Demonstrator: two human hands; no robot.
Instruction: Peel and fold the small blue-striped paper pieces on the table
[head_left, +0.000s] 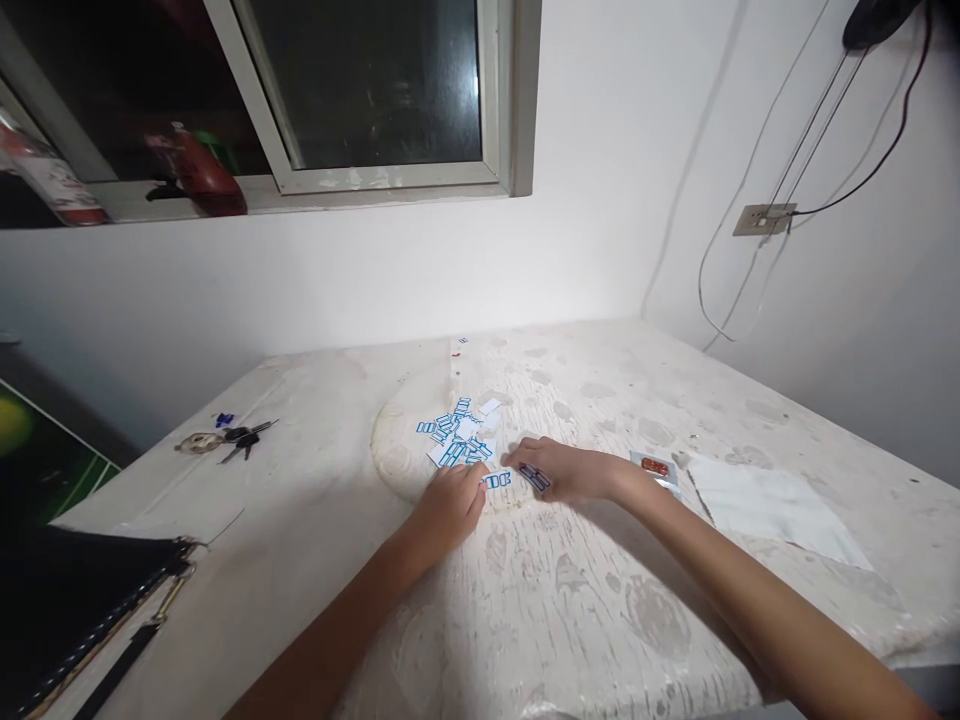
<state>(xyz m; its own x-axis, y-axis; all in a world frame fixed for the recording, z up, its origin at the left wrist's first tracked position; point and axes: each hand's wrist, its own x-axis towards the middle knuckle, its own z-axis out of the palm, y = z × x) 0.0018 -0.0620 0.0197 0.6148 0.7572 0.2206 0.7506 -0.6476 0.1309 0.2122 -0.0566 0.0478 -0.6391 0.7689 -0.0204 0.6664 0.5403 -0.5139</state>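
Close to the middle of the table, my left hand [452, 497] is closed on the near end of a small white card with blue printed shapes [496, 481]. Just to its right, my right hand [553, 467] has its fingers bent around a second card with dark blue stripes [534, 477], which shows below the fingers. The two hands are a short way apart. Beyond my left hand lies a loose pile of similar white and blue cards [454, 432], several overlapping and some with a plain white side up. Details of the prints are too small to read.
On the left lie a bunch of keys [244, 437] and a black bag [82, 590] with a strap. To the right are a small packet with a red-brown patch [655, 467] and a white cloth [780, 510]. A wall socket [763, 219] with cables is at right.
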